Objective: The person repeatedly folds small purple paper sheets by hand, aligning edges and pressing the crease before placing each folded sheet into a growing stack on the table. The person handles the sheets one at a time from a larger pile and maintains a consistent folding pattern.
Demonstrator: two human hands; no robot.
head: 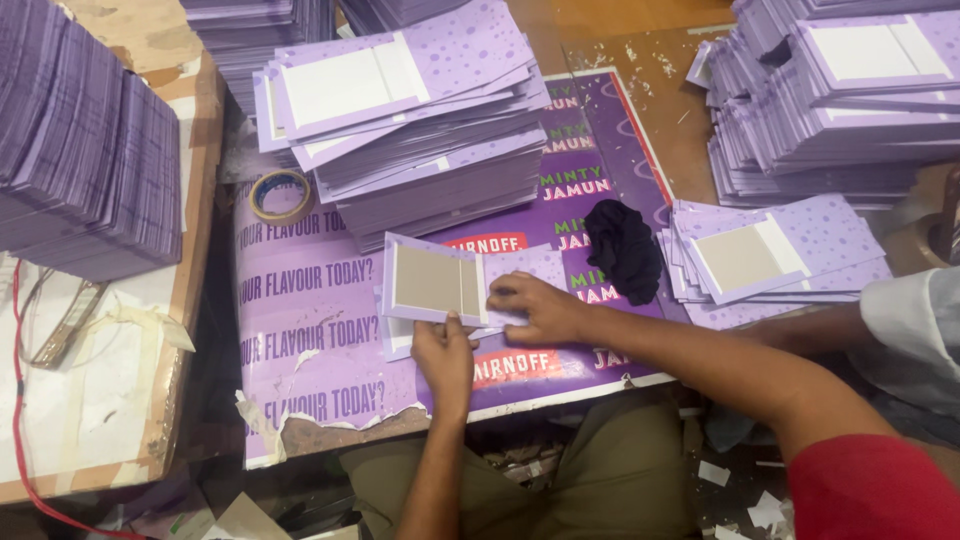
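A purple die-cut card (432, 283) with a grey-brown panel lies on the purple printed sheet (300, 330) in front of me. My left hand (444, 355) pinches its near edge with thumb on top, lifting that flap. My right hand (535, 307) presses flat on the card's right part, fingers spread. A tall stack of the same purple cards (420, 120) stands just behind.
More card stacks sit at far right (830, 100), a lower pile at right (775, 250), and a thick bundle on a board at left (85, 150). A tape roll (280, 194) and a black cloth (622, 245) lie on the sheet. Another person's white sleeve (915, 325) is at right.
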